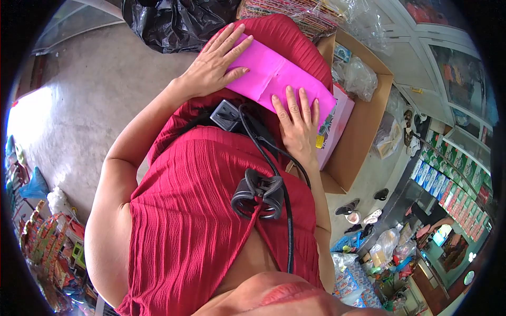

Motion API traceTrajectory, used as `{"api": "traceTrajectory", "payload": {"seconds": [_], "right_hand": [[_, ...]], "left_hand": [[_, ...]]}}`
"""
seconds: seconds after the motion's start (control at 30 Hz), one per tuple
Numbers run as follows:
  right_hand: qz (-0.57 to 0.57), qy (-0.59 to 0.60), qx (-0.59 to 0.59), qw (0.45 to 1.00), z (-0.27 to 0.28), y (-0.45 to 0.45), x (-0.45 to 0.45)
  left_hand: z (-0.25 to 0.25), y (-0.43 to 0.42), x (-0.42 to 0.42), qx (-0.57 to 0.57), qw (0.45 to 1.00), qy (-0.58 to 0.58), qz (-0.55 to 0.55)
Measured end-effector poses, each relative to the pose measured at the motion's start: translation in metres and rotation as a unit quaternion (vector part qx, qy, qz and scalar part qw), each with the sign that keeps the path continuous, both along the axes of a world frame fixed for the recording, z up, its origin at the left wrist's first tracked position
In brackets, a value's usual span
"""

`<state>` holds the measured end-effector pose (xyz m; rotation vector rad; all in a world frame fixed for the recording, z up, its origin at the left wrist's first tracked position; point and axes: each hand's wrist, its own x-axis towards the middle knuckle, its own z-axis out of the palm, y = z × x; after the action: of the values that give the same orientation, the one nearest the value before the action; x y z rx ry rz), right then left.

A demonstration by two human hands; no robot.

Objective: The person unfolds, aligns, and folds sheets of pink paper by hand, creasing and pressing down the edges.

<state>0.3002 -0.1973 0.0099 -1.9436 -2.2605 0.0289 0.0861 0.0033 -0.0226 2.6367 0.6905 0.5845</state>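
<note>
Here's the pink slab (263,68), laid slantwise across the lap on the red dress (195,174), its left end farther off, its right end nearer. Left hand (211,66) flat over that left end, fingers spread, grip wide; right hand (299,124) laid on the near edge towards the right end, fingers apart, grip loose and unclosed. The middle of the slab lies uncovered between them.

Room to move? Plenty on the left: bare grey floor (100,89) stretches away. Tight on the right, where an open cardboard box (366,139) stands just beside the lap; far off, a black plastic bag (176,23) bounds the space.

Now textures: the slab smooth and oblong, creased across its middle; the dress ribbed and crinkled; the box stiff, brown, straight-walled, a crumpled clear bag (361,79) inside. Near the waist, a blocky black device (226,116) and a glossy black cable (289,226).
</note>
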Motion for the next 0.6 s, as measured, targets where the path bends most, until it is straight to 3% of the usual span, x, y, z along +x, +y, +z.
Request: {"api": "traceTrajectory", "payload": {"seconds": [0.17,0.23,0.3,0.37,0.4,0.43,0.47,0.5,0.53,0.6], "right_hand": [[-0.002,0.014,0.011,1.000,0.027,0.010,0.007],[-0.008,0.033,0.015,0.999,0.058,0.016,0.019],[-0.071,0.166,0.031,0.983,0.095,0.022,0.032],[-0.119,0.191,0.028,0.974,0.130,0.024,0.037],[-0.162,0.250,-0.031,0.954,0.143,0.027,0.041],[-0.095,0.279,0.003,0.956,0.136,0.033,0.060],[-0.091,0.375,-0.049,0.921,0.130,0.038,0.073],[-0.087,0.467,-0.101,0.874,0.123,0.044,0.083],[-0.088,0.466,-0.098,0.875,0.114,0.051,0.090],[-0.054,0.589,-0.225,0.774,0.094,0.065,0.101]], "left_hand": [[0.027,0.017,-0.020,-0.083,0.996,-0.021,-0.025],[0.040,0.033,-0.031,-0.108,0.987,-0.116,0.010],[0.090,0.032,-0.030,-0.263,0.935,-0.219,0.093],[0.080,0.048,-0.033,-0.370,0.878,-0.301,0.042],[0.079,0.051,-0.031,-0.415,0.851,-0.320,0.003],[0.077,0.053,-0.028,-0.459,0.821,-0.337,-0.036],[0.067,0.057,-0.024,-0.457,0.822,-0.337,-0.038],[0.056,0.060,-0.018,-0.529,0.761,-0.364,-0.093],[0.048,0.062,-0.014,-0.594,0.691,-0.385,-0.146],[0.054,0.058,0.000,-0.593,0.715,-0.351,-0.117]]}}
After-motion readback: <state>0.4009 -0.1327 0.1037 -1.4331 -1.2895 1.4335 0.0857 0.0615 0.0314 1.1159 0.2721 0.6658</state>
